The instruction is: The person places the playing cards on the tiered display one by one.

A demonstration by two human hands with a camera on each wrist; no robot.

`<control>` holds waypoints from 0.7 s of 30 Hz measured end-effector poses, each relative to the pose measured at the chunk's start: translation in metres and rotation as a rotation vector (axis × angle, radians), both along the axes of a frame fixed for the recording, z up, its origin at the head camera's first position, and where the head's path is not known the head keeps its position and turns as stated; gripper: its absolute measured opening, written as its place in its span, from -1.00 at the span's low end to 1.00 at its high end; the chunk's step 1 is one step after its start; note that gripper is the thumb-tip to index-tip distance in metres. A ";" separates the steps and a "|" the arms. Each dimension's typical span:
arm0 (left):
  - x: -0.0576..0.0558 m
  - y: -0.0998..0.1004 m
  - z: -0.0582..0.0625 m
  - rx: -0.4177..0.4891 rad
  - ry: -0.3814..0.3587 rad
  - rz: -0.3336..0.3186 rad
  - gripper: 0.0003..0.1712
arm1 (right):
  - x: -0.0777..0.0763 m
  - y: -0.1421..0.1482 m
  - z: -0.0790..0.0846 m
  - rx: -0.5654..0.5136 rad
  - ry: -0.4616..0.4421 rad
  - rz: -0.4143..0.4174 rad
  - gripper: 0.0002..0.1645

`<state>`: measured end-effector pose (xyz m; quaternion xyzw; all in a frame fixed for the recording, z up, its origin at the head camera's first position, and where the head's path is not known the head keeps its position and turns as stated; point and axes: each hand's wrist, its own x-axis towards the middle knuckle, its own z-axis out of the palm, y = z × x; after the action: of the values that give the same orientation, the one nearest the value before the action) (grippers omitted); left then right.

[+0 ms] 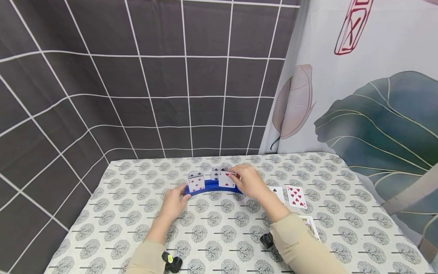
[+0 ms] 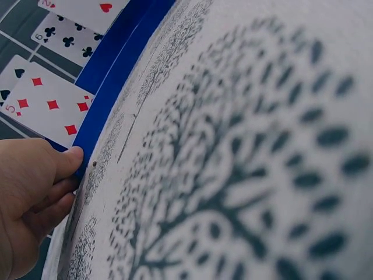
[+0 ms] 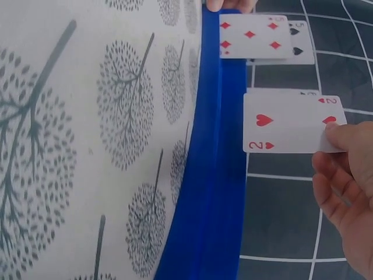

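Observation:
A curved blue card holder (image 1: pixel 213 189) stands on the patterned tablecloth. My left hand (image 1: pixel 173 203) grips its left end between thumb and fingers. My right hand (image 1: pixel 251 182) pinches the two of hearts (image 3: pixel 285 125) by its upper edge, thumb on its face. The card's lower edge is at the holder, in front of the six of clubs (image 2: pixel 69 41); whether it sits in a slot, I cannot tell. Near the left hand, the five of diamonds (image 3: pixel 256 36) stands in the holder and partly covers the five of spades (image 3: pixel 302 44).
To the right on the tablecloth (image 1: pixel 239 243) lie a hearts card (image 1: pixel 296 196), a club card (image 1: pixel 278 193) partly behind the right arm, and a face card (image 1: pixel 309 224) partly hidden by the sleeve. Dark gridded cloth (image 1: pixel 205 76) hangs behind the table.

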<state>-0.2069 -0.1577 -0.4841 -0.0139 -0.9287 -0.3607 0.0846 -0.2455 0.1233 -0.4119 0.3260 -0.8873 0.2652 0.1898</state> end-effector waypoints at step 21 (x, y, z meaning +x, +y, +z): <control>-0.002 0.001 -0.002 0.032 -0.015 -0.006 -0.38 | -0.002 -0.019 -0.010 0.018 -0.021 -0.012 -0.81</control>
<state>-0.2085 -0.1570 -0.4861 -0.0127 -0.9233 -0.3760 0.0768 -0.2476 0.1044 -0.4220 0.3194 -0.8937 0.2595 0.1790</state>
